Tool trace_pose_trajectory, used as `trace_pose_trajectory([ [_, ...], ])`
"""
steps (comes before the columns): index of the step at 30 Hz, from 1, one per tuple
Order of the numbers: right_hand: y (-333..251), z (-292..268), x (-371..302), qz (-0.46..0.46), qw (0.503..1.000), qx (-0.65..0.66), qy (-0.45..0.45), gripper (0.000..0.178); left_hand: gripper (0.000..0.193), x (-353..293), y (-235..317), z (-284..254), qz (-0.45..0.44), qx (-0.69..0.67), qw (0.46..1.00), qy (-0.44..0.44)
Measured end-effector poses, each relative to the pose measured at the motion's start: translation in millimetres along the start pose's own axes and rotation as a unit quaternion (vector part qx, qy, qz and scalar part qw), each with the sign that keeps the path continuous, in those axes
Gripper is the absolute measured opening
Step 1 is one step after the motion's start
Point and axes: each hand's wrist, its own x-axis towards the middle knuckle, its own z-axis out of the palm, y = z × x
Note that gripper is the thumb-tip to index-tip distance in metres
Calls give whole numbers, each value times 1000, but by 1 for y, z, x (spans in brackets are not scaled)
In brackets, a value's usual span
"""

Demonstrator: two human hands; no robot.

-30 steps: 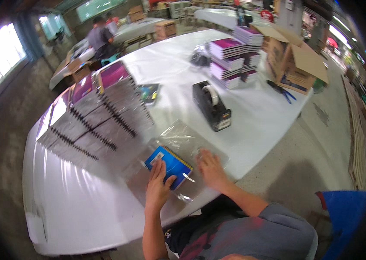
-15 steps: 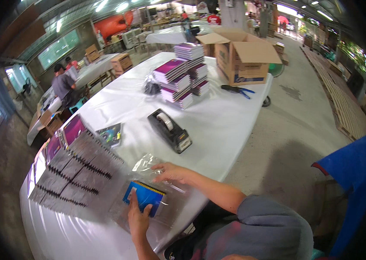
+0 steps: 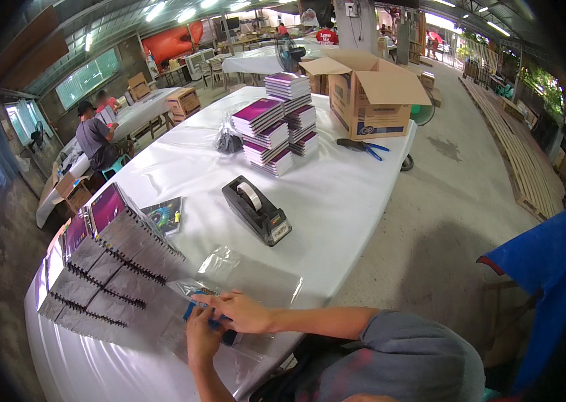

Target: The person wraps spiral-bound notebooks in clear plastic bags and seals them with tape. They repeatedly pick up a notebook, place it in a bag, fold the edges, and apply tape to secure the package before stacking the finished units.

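Observation:
A small blue spiral notebook (image 3: 228,337) lies at the table's near edge, mostly covered by my hands. Clear plastic bags (image 3: 266,275) are spread flat under and around it. My left hand (image 3: 203,335) grips the notebook from its near left side, thumb and fingers bent. Across the notebook from the right comes my right hand (image 3: 244,312), its fingers drawn together against the left fingertips. What the right fingers pinch, if anything, is hidden. Just left of my hands stand stacks of spiral notebooks (image 3: 112,268), wrapped in plastic, with black coils and some purple covers.
A black tape dispenser (image 3: 256,211) sits ahead of my hands, a dark patterned booklet (image 3: 164,215) to its left. Farther off are purple notebook stacks (image 3: 273,127), blue-handled pliers (image 3: 363,147) and an open carton (image 3: 380,100). Another person (image 3: 94,137) sits at a table far left.
My right hand has come down and left from the loose plastic onto the notebook, beside my left hand. The notebook is now mostly covered. The whole view has shifted slightly.

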Motion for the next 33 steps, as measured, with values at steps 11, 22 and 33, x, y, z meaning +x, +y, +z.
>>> trace_pose_trajectory([
  [11, -25, -49, -8, 3, 916, -10, -401, 27, 64, -12, -1, 4, -14, -71, 994, 84],
  [22, 30, -19, 110, -170, 816, 20, -553, 76, 56, -14, -9, 9, -50, -116, 991, 48],
  [33, 65, -7, 117, -96, 857, 145, -486, 16, 91, -42, -23, 37, -126, -136, 975, 122],
])
